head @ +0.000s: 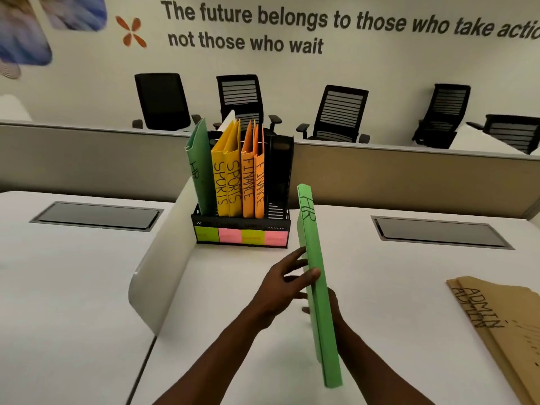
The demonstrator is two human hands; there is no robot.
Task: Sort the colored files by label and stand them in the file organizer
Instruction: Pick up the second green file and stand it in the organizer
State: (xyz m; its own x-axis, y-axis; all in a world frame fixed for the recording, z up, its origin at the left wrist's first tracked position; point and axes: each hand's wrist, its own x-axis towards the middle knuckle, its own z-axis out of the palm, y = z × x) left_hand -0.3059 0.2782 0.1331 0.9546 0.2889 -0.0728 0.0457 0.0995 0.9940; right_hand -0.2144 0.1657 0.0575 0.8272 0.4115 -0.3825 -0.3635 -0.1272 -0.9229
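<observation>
A green file (pixel 320 287) labelled HR stands on edge above the desk, spine toward me. My left hand (pixel 285 283) holds it from the left, thumb across the spine and fingers spread on its left face. My right hand (pixel 333 309) is mostly hidden behind the file on its right side. The black file organizer (pixel 242 226) stands farther back, holding one green HR file (pixel 200 171), two yellow SPORTS files (pixel 226 179) and two orange FINANCE files (pixel 252 176). Its rightmost slot is dark. Two brown ADMIN files (pixel 502 325) lie flat at the right.
Coloured sticky notes (pixel 241 235) line the organizer's front. A curved white divider (pixel 163 258) rises left of it. Two recessed cable trays (pixel 96 216) (pixel 438 232) sit in the white desk. A grey partition and black office chairs (pixel 336 115) stand behind.
</observation>
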